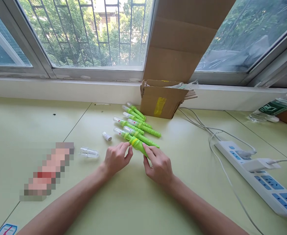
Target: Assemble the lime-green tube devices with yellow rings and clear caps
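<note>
Both my hands hold one green pen-shaped item (137, 144) low over the pale green table (177, 182). My left hand (116, 158) pinches its near-left part by the yellow band. My right hand (159, 164) grips its lower right end with closed fingers. Behind it, several more green pens with clear caps (135, 124) lie side by side in a slanted row. A loose clear cap (88, 152) and a small white piece (106, 136) rest on the table left of my left hand.
An open cardboard box (160, 99) stands behind the pens by the window sill. A white power strip (261, 178) with plugs and cables lies at the right. A plastic bottle (273, 109) lies at the far right. A blurred patch sits at the left.
</note>
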### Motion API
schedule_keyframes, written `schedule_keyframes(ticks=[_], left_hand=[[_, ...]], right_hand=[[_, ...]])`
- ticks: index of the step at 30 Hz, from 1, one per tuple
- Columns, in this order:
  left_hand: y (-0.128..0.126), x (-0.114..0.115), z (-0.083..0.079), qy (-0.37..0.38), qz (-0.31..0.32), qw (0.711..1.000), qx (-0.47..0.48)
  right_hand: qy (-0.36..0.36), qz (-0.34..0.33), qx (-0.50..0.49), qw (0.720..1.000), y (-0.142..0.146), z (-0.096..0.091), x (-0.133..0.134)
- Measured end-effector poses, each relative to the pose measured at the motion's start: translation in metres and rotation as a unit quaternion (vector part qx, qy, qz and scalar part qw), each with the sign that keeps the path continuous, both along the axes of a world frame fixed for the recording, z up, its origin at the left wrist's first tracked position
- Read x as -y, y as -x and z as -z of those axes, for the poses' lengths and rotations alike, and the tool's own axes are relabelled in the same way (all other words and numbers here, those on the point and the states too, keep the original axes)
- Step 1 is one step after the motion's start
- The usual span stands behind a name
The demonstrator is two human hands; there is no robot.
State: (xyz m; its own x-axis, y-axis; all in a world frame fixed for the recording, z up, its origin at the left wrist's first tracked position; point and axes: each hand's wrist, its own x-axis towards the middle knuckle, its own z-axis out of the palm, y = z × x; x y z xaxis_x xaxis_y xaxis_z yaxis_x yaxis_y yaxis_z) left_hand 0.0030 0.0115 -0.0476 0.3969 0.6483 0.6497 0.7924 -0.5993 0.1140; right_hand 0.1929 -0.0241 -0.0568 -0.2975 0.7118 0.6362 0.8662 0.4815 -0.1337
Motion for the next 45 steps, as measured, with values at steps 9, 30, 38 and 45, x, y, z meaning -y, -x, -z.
schedule_keyframes(ticks=[9,30,38,45], left_hand=[[0.0,-0.003,0.006,0.063,0.0,0.995,0.076],[-0.004,0.0,0.009,0.021,-0.029,0.998,0.052],[0.004,-0.006,0.005,-0.062,0.065,0.996,-0.009],[-0.001,-0.002,0.007,0.028,0.031,0.997,0.071]], right_hand=[[-0.027,0.002,0.072,0.997,-0.001,0.006,0.001],[-0.085,-0.032,0.154,0.984,-0.001,0.003,0.003],[-0.033,-0.004,0.113,0.993,0.0,0.007,0.004],[-0.047,0.042,0.096,0.993,-0.008,0.0,-0.003]])
